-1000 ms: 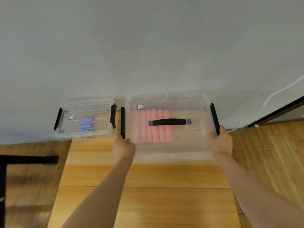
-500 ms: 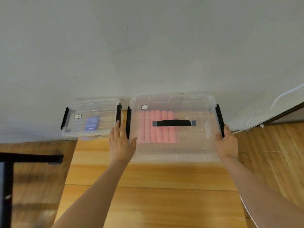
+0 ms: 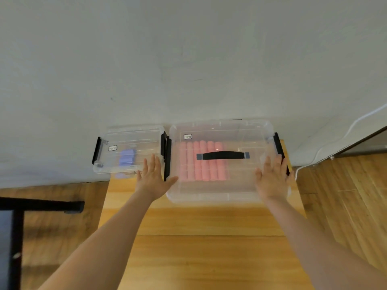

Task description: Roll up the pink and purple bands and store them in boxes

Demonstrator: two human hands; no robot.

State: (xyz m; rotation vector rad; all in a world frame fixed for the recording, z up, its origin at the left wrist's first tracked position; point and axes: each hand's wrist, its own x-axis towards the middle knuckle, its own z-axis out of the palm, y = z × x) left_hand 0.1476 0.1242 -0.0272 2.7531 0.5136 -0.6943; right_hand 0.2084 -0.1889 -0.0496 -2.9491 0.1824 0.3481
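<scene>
Head view: two clear plastic boxes stand side by side at the far edge of a wooden bench point(image 3: 209, 258), against a pale wall point(image 3: 188, 59). The large box point(image 3: 222, 191) on the right has its lid on, with black side latches and a black carry handle point(image 3: 223, 155) across the top. Through the lid a row of rolled pink bands point(image 3: 202, 162) shows, lying side by side in the left half of the box. The small box point(image 3: 127, 132) on the left, also lidded with black latches, nearly touches the large one; rolled purple bands point(image 3: 126, 157) lie inside near its middle.

The left hand point(image 3: 154, 178) is flat with fingers straight and spread, its grip wide and holding nothing; the fingers lie over the near right corner of the small box and the thumb reaches toward the large box's left latch point(image 3: 167, 158). The right hand point(image 3: 273, 177) is likewise flat, grip wide, over the large box's lid by the right latch point(image 3: 279, 149). Whether either palm presses the boxes cannot be told.

A white cable point(image 3: 343, 135) runs down the wall at right. Wood flooring point(image 3: 345, 195) flanks the bench, and a black frame point(image 3: 41, 206) stands at left.
</scene>
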